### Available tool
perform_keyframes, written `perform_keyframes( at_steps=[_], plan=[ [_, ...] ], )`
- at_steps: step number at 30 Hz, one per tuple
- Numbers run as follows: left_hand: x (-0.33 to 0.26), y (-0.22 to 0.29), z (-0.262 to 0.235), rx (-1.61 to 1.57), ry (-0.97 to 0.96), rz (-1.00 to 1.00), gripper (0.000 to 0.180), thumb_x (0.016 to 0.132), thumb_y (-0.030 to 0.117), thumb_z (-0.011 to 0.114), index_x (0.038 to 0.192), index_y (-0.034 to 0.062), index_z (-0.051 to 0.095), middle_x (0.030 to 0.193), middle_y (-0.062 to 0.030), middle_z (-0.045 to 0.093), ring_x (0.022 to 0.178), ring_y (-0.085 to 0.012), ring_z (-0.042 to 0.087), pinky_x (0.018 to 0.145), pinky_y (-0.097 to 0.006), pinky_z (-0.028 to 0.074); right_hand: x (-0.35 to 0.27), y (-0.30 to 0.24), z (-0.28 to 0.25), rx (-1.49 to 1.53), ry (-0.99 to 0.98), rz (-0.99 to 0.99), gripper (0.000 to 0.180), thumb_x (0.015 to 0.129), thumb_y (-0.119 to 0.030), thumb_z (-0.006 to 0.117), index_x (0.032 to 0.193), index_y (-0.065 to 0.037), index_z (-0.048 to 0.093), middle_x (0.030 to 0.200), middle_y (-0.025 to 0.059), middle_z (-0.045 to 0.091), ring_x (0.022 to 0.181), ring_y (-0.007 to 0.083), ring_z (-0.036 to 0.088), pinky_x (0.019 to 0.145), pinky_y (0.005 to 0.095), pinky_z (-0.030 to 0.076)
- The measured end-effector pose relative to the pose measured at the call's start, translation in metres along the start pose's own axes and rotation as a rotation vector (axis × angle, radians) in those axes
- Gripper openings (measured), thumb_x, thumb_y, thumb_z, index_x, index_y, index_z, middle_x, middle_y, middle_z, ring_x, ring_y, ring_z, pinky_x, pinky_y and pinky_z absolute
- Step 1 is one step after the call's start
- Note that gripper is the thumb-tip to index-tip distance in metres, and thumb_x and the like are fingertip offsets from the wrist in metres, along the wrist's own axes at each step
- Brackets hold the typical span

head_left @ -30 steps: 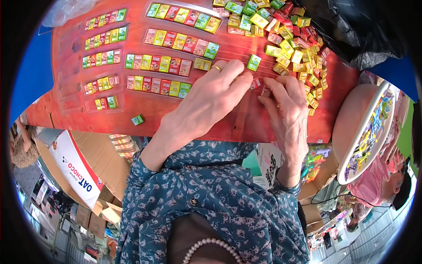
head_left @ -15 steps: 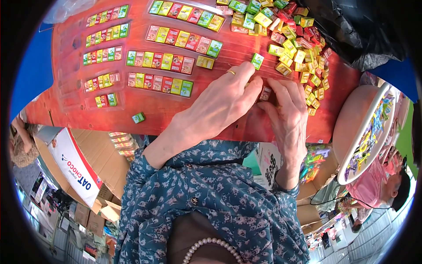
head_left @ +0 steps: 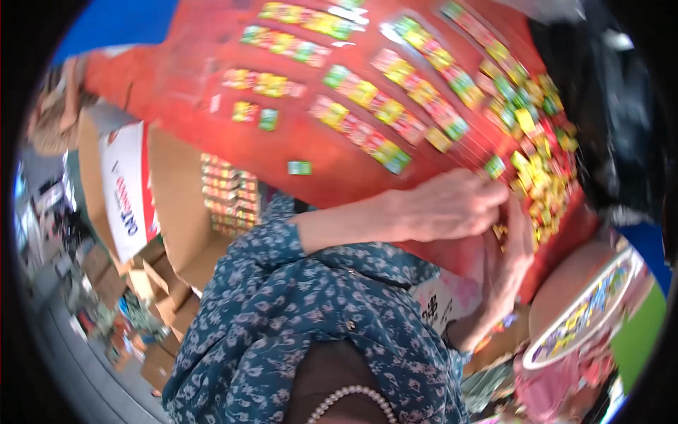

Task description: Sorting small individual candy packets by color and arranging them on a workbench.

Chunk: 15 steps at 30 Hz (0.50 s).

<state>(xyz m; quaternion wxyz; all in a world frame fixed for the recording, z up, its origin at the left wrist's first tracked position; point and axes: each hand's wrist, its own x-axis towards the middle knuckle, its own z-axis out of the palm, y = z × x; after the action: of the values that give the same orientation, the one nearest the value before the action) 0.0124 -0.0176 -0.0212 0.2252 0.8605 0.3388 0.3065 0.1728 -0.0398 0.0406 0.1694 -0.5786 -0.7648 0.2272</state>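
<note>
My left hand (head_left: 455,203) reaches over the red table (head_left: 233,152) near its front edge, fingers curled and closed. My right hand (head_left: 517,233) is beside it with bent fingers, their tips close to the left hand's. Whatever lies between the fingers is hidden and blurred. Just beyond the left fingertips rests a small green box (head_left: 495,167). A heap of small yellow, red and green boxes (head_left: 540,169) spreads past the right hand. To the left are rows of similar boxes (head_left: 360,134), and one yellow box (head_left: 438,140) lies off a row's end.
One green box (head_left: 299,167) lies alone near the front edge. An open carton (head_left: 180,205) with packed boxes stands at the lower left. A pale basin (head_left: 565,300) of colourful small items is at the right, below black plastic (head_left: 600,120).
The whole view has turned and blurred, so the table's rows now slant down to the right. Both hands appear farther right and lower, still close together.
</note>
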Motion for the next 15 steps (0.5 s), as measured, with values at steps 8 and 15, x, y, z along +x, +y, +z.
perform_keyframes(
  at_steps=[8, 15],
  plan=[
    [0.000, 0.011, 0.012, 0.164, 0.055, -0.026, 0.017, 0.079, 0.018, 0.061, 0.078, 0.0029, 0.069, 0.097, -0.0080, 0.056, 0.084, -0.0216, 0.059, 0.067, -0.032, 0.052, -0.007, 0.011, -0.002, -0.104, -0.089, 0.066, 0.053, 0.079, 0.008, 0.065, 0.131, 0.000, 0.055, 0.124, 0.0237, 0.061, 0.114, 0.0410, 0.060, 0.095, 0.0452, 0.049],
    [-0.003, 0.009, 0.011, 0.053, -0.010, -0.059, 0.019, 0.079, 0.015, 0.060, 0.076, -0.0020, 0.068, 0.094, -0.0112, 0.055, 0.086, -0.0214, 0.059, 0.069, -0.031, 0.055, -0.001, 0.000, 0.001, -0.116, -0.133, -0.019, 0.048, 0.083, 0.004, 0.064, 0.130, 0.002, 0.055, 0.126, 0.0238, 0.059, 0.114, 0.0415, 0.060, 0.090, 0.0446, 0.052]
  ],
)
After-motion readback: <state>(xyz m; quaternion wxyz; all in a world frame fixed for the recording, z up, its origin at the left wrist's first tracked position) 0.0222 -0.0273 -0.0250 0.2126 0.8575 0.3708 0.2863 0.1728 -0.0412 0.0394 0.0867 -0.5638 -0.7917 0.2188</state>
